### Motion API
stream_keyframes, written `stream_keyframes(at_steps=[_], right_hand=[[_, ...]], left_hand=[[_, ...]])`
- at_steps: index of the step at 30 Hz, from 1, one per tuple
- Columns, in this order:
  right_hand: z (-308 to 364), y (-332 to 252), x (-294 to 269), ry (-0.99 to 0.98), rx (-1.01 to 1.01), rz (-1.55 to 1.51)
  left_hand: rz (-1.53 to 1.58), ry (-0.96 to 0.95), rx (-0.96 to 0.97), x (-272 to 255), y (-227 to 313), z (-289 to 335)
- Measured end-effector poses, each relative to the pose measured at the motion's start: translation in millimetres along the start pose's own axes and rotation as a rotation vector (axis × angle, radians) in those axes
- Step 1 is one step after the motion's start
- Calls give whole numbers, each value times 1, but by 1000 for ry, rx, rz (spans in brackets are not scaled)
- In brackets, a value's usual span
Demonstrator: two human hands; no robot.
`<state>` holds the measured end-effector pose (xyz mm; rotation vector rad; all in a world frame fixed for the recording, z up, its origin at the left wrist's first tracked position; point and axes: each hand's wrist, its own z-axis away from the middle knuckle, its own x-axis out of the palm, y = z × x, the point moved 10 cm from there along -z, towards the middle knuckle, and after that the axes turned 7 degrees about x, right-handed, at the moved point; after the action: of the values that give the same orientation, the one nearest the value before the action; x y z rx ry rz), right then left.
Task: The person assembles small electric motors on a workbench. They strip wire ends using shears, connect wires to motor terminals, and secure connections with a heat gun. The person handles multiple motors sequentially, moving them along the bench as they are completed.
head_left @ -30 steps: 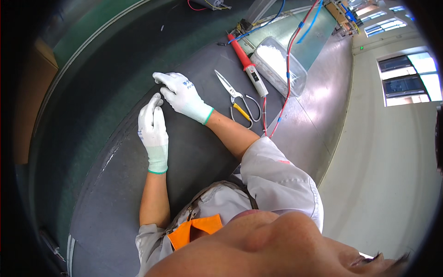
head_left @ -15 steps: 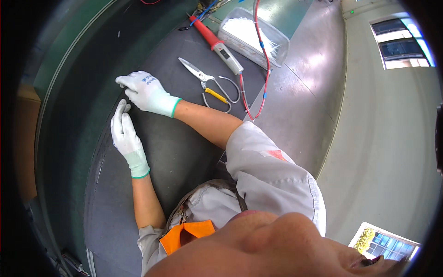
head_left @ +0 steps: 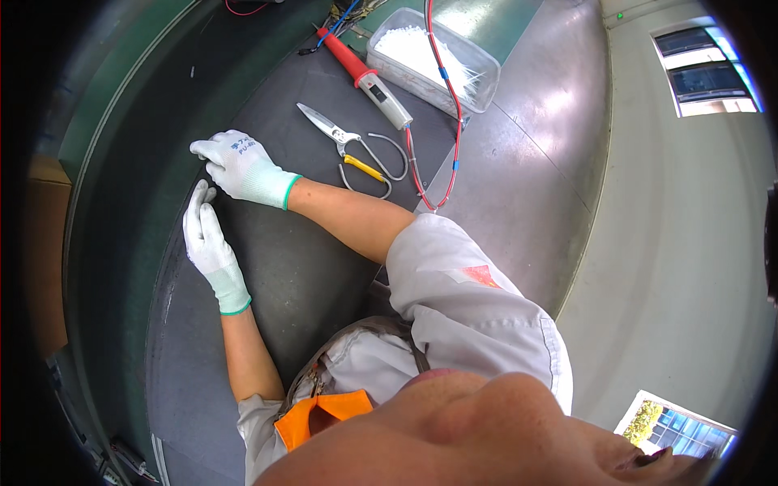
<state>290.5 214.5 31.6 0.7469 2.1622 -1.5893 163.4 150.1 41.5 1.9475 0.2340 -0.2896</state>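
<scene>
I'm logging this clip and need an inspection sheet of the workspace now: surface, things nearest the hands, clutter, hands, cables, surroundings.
Surface: dark grey mat, with bare metal to its right.
Things nearest the hands: scissors with a yellow grip, lying on the mat, apart from the right hand.
Clutter: red-and-grey handheld tool; clear plastic tub holding thin white pieces.
Hands: both white-gloved; left hand fingers extended, right fingers partly curled. Palms hidden; held items cannot be told.
Cables: red cable loops from the tool's grey end; blue cable near its tip.
Surroundings: cardboard box at left, pale wall with windows at right.
</scene>
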Motion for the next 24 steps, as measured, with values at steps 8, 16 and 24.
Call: stream_keyframes(at_steps=[8, 16, 24], right_hand=[[1, 0, 0, 6, -20, 5], [1, -1, 0, 1, -31, -14], [1, -1, 2, -34, -8, -8]], left_hand=[[7, -8, -5, 0, 1, 0], [-39, -31, 4, 0, 5, 0], [-36, -27, -6, -1, 2, 0]])
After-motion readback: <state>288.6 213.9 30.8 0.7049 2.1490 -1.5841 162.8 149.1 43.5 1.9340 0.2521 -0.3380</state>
